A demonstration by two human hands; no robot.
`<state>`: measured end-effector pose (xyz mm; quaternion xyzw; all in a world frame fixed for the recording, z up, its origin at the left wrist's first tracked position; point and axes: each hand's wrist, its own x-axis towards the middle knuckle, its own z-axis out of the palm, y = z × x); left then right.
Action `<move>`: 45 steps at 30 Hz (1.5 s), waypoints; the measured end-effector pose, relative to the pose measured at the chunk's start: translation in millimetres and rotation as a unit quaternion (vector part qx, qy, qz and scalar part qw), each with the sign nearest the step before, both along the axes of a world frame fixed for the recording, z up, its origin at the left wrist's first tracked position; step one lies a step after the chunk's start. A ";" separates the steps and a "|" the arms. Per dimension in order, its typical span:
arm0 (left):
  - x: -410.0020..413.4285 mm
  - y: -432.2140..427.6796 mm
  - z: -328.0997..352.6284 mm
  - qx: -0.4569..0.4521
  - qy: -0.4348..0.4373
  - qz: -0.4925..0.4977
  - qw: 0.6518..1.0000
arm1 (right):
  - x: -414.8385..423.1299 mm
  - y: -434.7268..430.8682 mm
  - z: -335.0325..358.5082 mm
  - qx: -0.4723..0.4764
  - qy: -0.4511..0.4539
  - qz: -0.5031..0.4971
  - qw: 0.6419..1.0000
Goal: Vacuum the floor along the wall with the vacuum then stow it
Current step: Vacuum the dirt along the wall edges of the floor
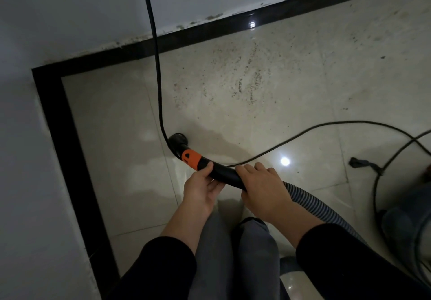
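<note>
Both hands [200,190] [263,192] around vacuum tube [224,172]

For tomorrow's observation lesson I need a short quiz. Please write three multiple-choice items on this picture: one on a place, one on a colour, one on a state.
1. Where does most of the dirt lie?
A. On the floor near the black skirting board
B. On the person's sleeves
C. On a table

2. What colour is the band on the vacuum tube?
A. Green
B. Orange
C. White

3. How is the tube held?
A. It lies untouched
B. One hand only grips it
C. Both hands grip it

Answers:
1 A: the specks spread over the tiles beside the skirting board.
2 B: the band near the tip is bright orange.
3 C: the left hand and the right hand both curl round the tube.
</note>
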<state>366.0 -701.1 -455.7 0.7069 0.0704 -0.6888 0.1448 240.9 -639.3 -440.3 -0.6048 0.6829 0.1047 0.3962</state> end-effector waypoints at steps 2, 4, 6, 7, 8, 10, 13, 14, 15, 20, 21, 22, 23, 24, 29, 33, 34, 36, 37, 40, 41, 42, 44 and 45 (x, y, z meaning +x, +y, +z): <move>-0.5 3.7 1.6 0.005 0.001 0.002 1.000 | -1.5 2.2 2.2 0.002 0.000 0.004 1.000; -2.2 8.6 3.3 0.008 0.002 0.005 1.000 | -3.5 4.7 5.1 0.006 -0.001 0.010 1.000; -5.5 13.0 4.5 0.008 0.002 0.002 1.000 | -5.9 8.1 7.6 0.008 0.003 0.014 1.000; -8.0 15.0 4.7 0.009 0.002 -0.001 1.000 | -7.5 10.2 8.5 0.010 0.005 0.014 1.000; -10.7 16.8 4.8 0.010 0.002 -0.003 1.000 | -9.4 12.4 9.3 0.012 0.007 0.013 1.000; -16.8 19.3 5.1 0.015 0.007 -0.006 1.000 | -14.3 16.7 10.9 0.014 0.011 0.010 1.000; -26.0 22.8 5.6 0.015 0.021 -0.022 0.999 | -23.4 23.0 13.2 0.016 0.021 0.004 1.000; -29.3 24.0 6.0 0.012 0.026 -0.029 0.999 | -26.6 25.4 13.9 0.014 0.025 0.000 1.000; -32.8 25.3 6.3 0.008 0.031 -0.035 0.999 | -29.9 28.1 14.5 0.013 0.028 -0.005 0.999; -51.1 32.7 3.9 0.002 0.045 -0.071 0.996 | -45.5 42.2 17.8 0.007 0.038 -0.033 0.999; -54.9 34.4 3.5 0.005 0.047 -0.075 0.996 | -48.4 45.3 18.6 0.007 0.039 -0.040 0.998; -58.7 36.1 3.5 0.007 0.048 -0.079 0.996 | -51.1 48.5 19.3 0.006 0.041 -0.046 0.998; -62.2 38.0 3.6 0.008 0.048 -0.085 0.995 | -53.6 52.0 20.0 0.006 0.043 -0.052 0.998; -65.4 40.1 3.6 0.008 0.048 -0.094 0.994 | -56.0 55.4 20.9 0.006 0.046 -0.057 0.997; -81.3 52.1 5.9 0.022 0.055 -0.122 0.991 | -68.4 73.2 25.4 0.015 0.057 -0.076 0.995; -95.7 59.5 8.1 0.030 0.061 -0.143 0.987 | -78.5 84.6 29.1 0.020 0.058 -0.101 0.993; -99.2 61.2 8.4 0.031 0.063 -0.148 0.987 | -81.0 87.2 30.1 0.020 0.059 -0.106 0.992; -105.1 65.0 9.0 0.033 0.067 -0.155 0.985 | -85.8 93.0 31.8 0.022 0.063 -0.111 0.992; -107.7 67.2 9.2 0.034 0.069 -0.157 0.985 | -88.1 95.7 32.3 0.022 0.064 -0.115 0.991; -114.4 72.7 10.4 0.040 0.075 -0.163 0.983 | -93.9 101.6 34.1 0.026 0.067 -0.125 0.990; -116.5 74.0 10.5 0.041 0.076 -0.167 0.982 | -95.6 103.0 34.6 0.029 0.068 -0.127 0.989; -118.2 74.8 10.9 0.041 0.077 -0.171 0.981 | -97.1 104.3 34.8 0.030 0.069 -0.129 0.989; -120.8 75.4 10.5 0.041 0.076 -0.179 0.980 | -99.4 106.0 34.7 0.027 0.073 -0.131 0.988; -121.3 74.8 9.7 0.040 0.076 -0.183 0.979 | -99.9 106.1 34.3 0.024 0.074 -0.132 0.988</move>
